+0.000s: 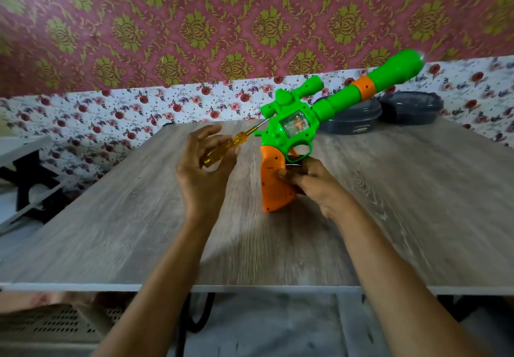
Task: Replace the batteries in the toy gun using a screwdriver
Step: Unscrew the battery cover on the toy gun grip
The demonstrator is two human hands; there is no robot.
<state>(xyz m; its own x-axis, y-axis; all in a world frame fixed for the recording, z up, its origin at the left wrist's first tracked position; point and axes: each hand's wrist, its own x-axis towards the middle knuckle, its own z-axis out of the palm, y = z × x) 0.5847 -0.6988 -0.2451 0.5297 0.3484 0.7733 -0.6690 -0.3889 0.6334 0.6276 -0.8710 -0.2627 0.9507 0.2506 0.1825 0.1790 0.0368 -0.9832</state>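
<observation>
Spreading under both hands and out past them on every side is a grey wood-grain table (111, 217), its near edge crossing below the forearms. Beyond the hands, behind the table's far edge, stands a wall (167, 23) papered in maroon and gold above and small roses lower down.

The gun (294, 123), green with orange parts, stands between the two hands and rises above them. Its orange grip (274, 181) points down, with the butt on or just over the table just left of the right hand; the blur hides which. The barrel (361, 89) slants up and away to the right, well past the right hand. A small scope (303, 88) sits on top of the body, and a clear window shows in the gun's side.

Two dark round tubs (411, 109) sit side by side on the table, beyond the right hand and behind the barrel.

The right hand (319, 187) clamps the grip from the right side, its fingers wrapped over the grip's front edge below the trigger guard.

The left hand (203, 173) is raised just left of the gun, palm turned toward it. It holds the screwdriver (222, 148) by its clear yellow handle, thumb and fingers curled loosely round it. The thin metal shaft runs up and right from this hand, and its tip meets the rear of the green body, above the grip.

The hands are apart, with the gun between them.
</observation>
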